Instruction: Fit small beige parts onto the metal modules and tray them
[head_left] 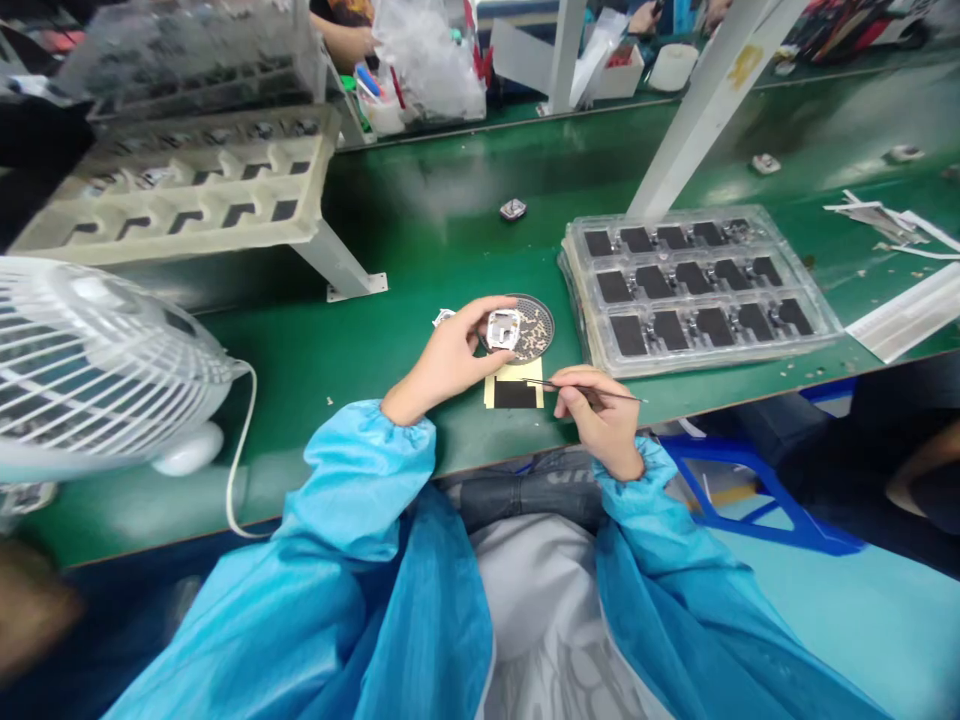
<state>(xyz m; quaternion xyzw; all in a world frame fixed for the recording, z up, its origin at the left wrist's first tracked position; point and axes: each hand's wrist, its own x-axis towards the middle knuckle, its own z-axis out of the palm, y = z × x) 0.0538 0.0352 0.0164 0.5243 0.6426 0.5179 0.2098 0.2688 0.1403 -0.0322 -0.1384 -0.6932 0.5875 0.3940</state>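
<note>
A small, squarish white part (503, 329) with grey and darker patches sits between the thumb and fingers of the left hand (455, 355), which curve narrowly about it. Behind it, just beyond those fingertips, lies a round perforated plate (538, 330). The right hand (596, 410) pinches slim dark tweezers (544, 383), their tips over a yellow-backed black sheet (516, 395) to its left.

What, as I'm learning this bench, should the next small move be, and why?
Probably lift the black piece off the yellow sheet: the right hand holds tweezers with tips at that sheet, and the left hand holds the white part nearby.
</note>
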